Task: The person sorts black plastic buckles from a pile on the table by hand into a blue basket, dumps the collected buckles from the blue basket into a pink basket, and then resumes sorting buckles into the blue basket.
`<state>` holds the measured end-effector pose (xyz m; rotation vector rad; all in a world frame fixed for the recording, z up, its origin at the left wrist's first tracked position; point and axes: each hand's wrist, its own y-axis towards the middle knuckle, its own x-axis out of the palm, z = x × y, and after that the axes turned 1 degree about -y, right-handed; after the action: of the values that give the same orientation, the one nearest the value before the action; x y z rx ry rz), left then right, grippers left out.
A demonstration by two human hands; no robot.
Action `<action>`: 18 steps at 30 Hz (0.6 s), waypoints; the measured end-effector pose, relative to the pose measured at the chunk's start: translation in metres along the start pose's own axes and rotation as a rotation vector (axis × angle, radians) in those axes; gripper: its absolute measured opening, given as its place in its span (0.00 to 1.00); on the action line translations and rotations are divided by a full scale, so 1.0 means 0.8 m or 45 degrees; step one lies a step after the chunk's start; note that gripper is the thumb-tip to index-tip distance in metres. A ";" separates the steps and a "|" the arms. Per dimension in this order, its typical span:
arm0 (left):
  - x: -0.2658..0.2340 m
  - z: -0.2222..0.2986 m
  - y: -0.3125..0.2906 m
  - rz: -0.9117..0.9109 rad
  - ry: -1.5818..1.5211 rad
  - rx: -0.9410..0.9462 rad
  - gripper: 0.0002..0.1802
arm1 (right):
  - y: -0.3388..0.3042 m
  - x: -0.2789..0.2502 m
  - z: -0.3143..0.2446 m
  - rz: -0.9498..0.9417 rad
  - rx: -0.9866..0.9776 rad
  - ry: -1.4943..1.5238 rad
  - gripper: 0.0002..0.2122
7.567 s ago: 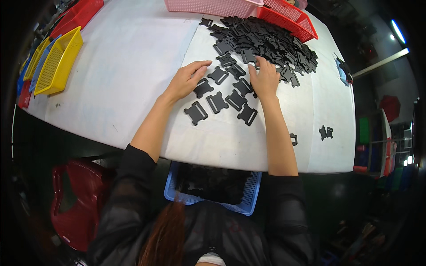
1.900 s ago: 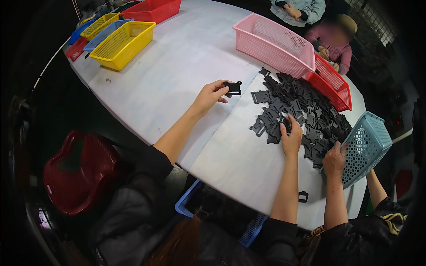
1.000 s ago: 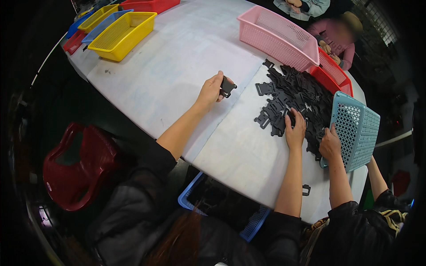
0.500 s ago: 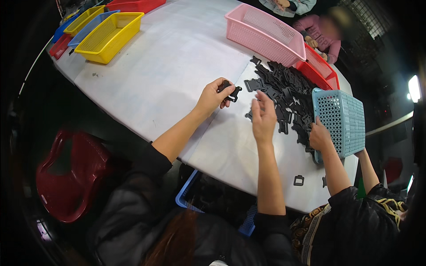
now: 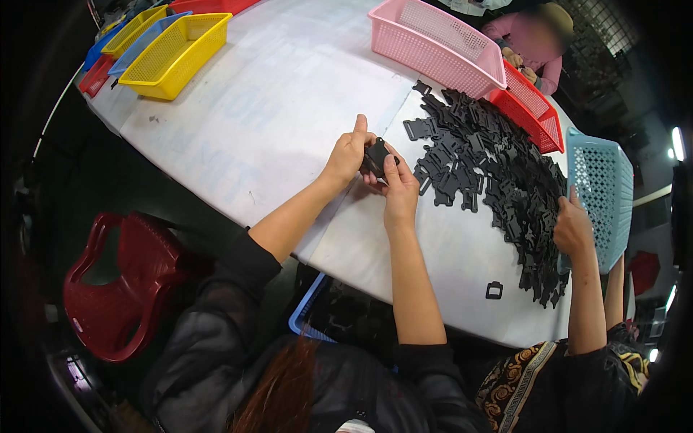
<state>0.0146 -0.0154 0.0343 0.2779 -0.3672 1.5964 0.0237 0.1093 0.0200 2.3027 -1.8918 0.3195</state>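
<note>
Head view: the left hand and right hand meet around a black buckle piece above the counter
Both hands are clamped on the piece, the left thumb raised, though the fingers hide whether it is one part or more; to their right a pile of flat black parts spreads over the counter, with a loose black frame lying apart, nearer the person; a co-worker's hand grips a light-blue basket beside the pile, and a red basket and a pink basket stand at its far side
</note>
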 end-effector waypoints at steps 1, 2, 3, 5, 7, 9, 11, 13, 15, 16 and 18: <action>0.005 0.000 0.000 0.000 0.132 0.032 0.23 | 0.001 -0.002 0.000 -0.001 -0.011 -0.030 0.18; 0.008 -0.001 0.000 0.000 0.264 0.065 0.23 | 0.002 -0.002 0.001 0.006 -0.008 -0.029 0.18; 0.010 -0.002 -0.001 -0.004 0.265 0.058 0.23 | 0.003 0.000 0.004 0.035 -0.035 0.009 0.18; 0.011 -0.003 -0.002 0.074 0.431 0.191 0.22 | 0.000 0.005 0.008 0.063 -0.059 0.051 0.18; 0.009 -0.010 0.000 0.108 0.422 0.247 0.23 | -0.006 0.010 0.011 0.062 -0.175 0.069 0.17; 0.008 -0.012 0.007 0.178 0.332 0.228 0.28 | -0.003 0.008 0.022 0.073 -0.227 -0.002 0.17; 0.001 -0.015 0.008 0.197 0.292 0.177 0.29 | -0.006 0.013 0.017 0.070 -0.244 -0.098 0.17; -0.005 -0.013 0.007 0.209 0.248 0.127 0.31 | -0.008 0.015 0.010 0.057 -0.133 -0.016 0.18; -0.009 -0.007 0.005 0.147 0.136 0.026 0.36 | -0.012 0.018 0.001 0.032 0.032 0.144 0.17; -0.008 -0.010 0.006 0.140 0.134 0.022 0.36 | -0.009 0.016 0.010 0.039 0.031 0.142 0.17; -0.002 -0.017 0.013 0.239 0.141 0.092 0.39 | 0.001 0.009 0.032 0.180 -0.316 -0.012 0.15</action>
<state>0.0048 -0.0114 0.0205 0.2139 -0.2563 1.8040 0.0261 0.0962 -0.0034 2.0211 -1.9772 0.0828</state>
